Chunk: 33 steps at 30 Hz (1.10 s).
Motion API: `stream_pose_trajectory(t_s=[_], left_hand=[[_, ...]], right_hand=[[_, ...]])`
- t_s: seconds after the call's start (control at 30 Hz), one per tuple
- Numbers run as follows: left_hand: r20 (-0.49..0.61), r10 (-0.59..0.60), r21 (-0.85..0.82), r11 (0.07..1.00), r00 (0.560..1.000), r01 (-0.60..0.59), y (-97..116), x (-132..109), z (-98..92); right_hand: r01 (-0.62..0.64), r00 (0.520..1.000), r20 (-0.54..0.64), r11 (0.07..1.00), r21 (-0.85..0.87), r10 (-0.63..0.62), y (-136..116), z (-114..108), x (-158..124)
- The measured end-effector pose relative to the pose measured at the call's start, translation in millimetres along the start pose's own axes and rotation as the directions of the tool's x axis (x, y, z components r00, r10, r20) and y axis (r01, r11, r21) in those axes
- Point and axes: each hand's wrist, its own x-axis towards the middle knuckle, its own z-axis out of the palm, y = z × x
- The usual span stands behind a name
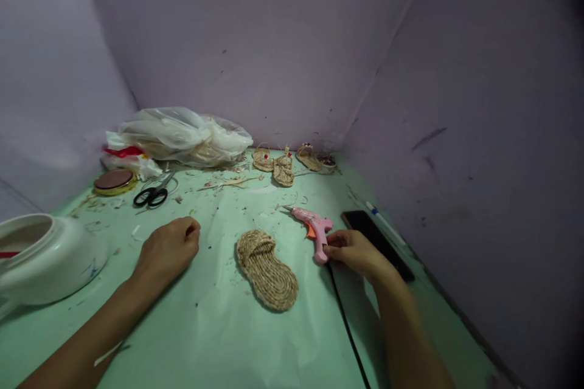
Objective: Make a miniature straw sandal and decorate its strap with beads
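A woven straw sandal lies on the pale green table between my hands. My left hand rests on the table to the sandal's left, fingers curled into a loose fist with nothing visible in them. My right hand is closed on the handle of a pink glue gun, which lies on the table with its nozzle pointing left and away. Its black cord runs toward me.
A black phone and a pen lie by the right wall. Three small straw sandals sit at the back. Black scissors, a round tin, a plastic bag and a white jar are on the left.
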Motion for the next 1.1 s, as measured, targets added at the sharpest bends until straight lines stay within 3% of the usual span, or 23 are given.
stream_pose_trajectory(t_s=[0.23, 0.4, 0.5, 0.63, 0.73, 0.87, 1.0, 1.1], left_hand=[[0.014, 0.005, 0.012, 1.000, 1.000, -0.005, -1.4, 1.6, 2.7], [0.020, 0.009, 0.018, 1.000, 1.000, -0.009, 0.1, 0.7, 1.1], [0.038, -0.001, 0.018, 1.000, 0.999, 0.000, 1.5, -0.6, -0.2], [0.058, 0.002, 0.025, 1.000, 0.998, -0.004, 1.4, -0.5, -0.5], [0.062, 0.000, 0.029, 1.000, 0.998, -0.002, 0.7, 0.1, 0.1], [0.047, 0.039, 0.026, 0.999, 0.998, -0.041, 0.9, -1.0, 0.8], [0.037, 0.058, 0.023, 0.998, 0.998, -0.058, 2.1, -3.2, 0.6], [0.016, 0.054, 0.011, 0.998, 0.998, -0.054, 1.7, -2.9, 0.9]], right_hand=[[-0.136, 0.990, 0.047, 0.986, 0.095, 0.133, -5.2, -3.4, 2.7], [-0.071, 0.997, 0.018, 0.997, 0.000, 0.071, -4.1, -0.2, -3.4], [-0.006, 0.997, -0.081, 0.989, -0.148, -0.006, -9.1, 10.2, -10.7], [0.008, 0.959, -0.267, 0.949, -0.315, -0.097, -14.2, 30.3, -14.2], [0.019, 0.943, -0.307, 0.938, -0.346, -0.132, -8.3, 34.0, -6.9], [0.011, 0.903, -0.397, 0.931, -0.364, -0.165, -2.3, 6.0, 18.3], [-0.083, 0.816, -0.554, 0.914, -0.397, -0.166, -14.0, -41.6, 61.1], [-0.136, 0.790, -0.592, 0.896, -0.422, -0.159, -20.6, -64.0, 94.5]])
